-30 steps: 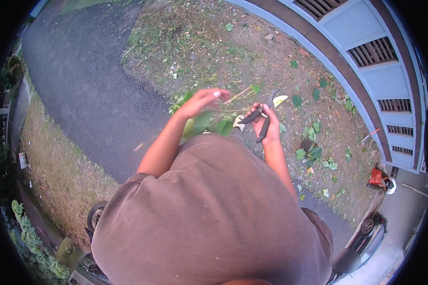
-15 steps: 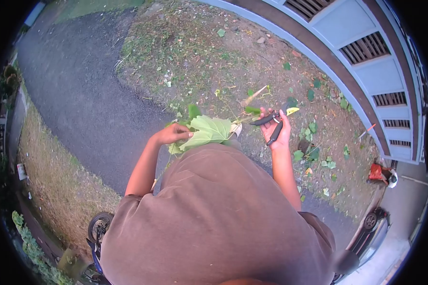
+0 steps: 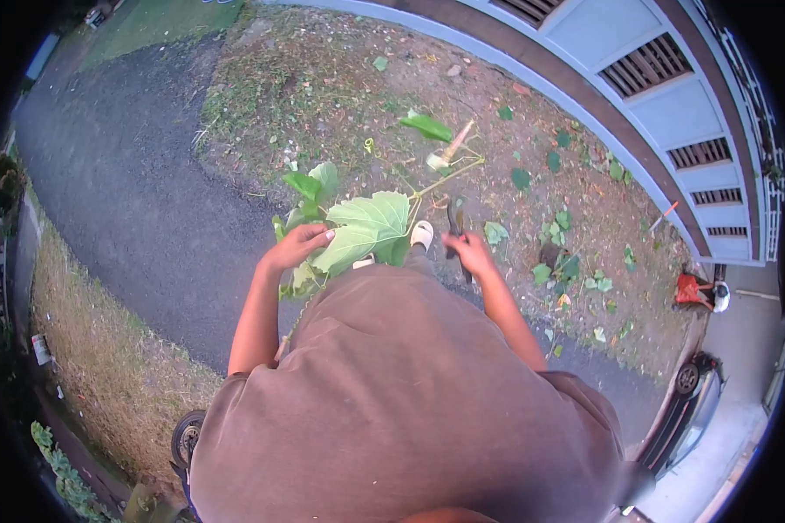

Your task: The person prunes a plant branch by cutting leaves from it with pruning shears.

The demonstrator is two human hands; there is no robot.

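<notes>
A long vine with broad green leaves stretches in front of my body. My left hand (image 3: pixel 296 247) is closed at the edge of a large pale-green leaf (image 3: pixel 371 222), thumb on top. Smaller leaves (image 3: pixel 305 186) hang beyond that hand. My right hand (image 3: pixel 473 254) is wrapped round dark pruning shears (image 3: pixel 456 216), held upright just right of the vine stem (image 3: pixel 445 180). The stem runs up to a forked tip, near a pale cut stalk (image 3: pixel 458 144) and another green leaf (image 3: pixel 427 125).
Cut leaves (image 3: pixel 569 266) lie scattered over the dirt on the right, beside a blue wall (image 3: pixel 645 61). Asphalt (image 3: pixel 148 174) spreads to the left. A motorcycle wheel (image 3: pixel 186 438) is behind me at left; a parked car (image 3: pixel 680 427) and a person in red (image 3: pixel 691 290) are at right.
My right hand has moved inward and turned, bringing the shears closer to the vine stem. The large leaf and vine have shifted and spread more into view; my left hand still holds on.
</notes>
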